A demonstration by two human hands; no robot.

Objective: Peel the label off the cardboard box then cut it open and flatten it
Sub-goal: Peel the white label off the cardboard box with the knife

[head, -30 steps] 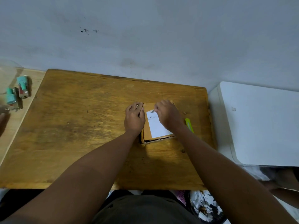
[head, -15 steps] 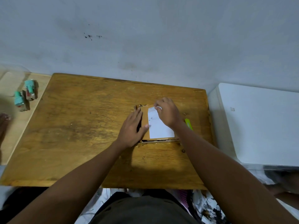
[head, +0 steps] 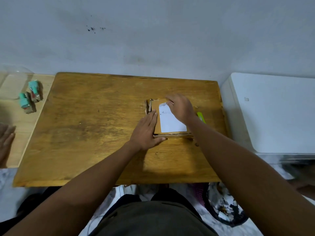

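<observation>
A small brown cardboard box [head: 157, 109] lies flat on the wooden table [head: 95, 126], right of centre. A white label [head: 171, 123] covers most of its top. My left hand [head: 146, 132] lies flat with fingers straight, pressed against the box's left side and near corner. My right hand [head: 180, 109] rests over the box's far right part, fingertips pinching the label's far corner, which curls up a little. A yellow-green cutter [head: 201, 117] lies just right of the box, mostly hidden by my right wrist.
A white appliance [head: 272, 113] stands right of the table. On a pale board [head: 25, 126] to the left lie two teal-capped small objects [head: 29, 97], and another person's hand [head: 6, 142] rests at the left edge. The wall runs along the table's back edge.
My left hand slid from the box's top left corner down to its left side and near corner, flattening out. My right hand stayed at the label's far corner, which now lifts slightly.
</observation>
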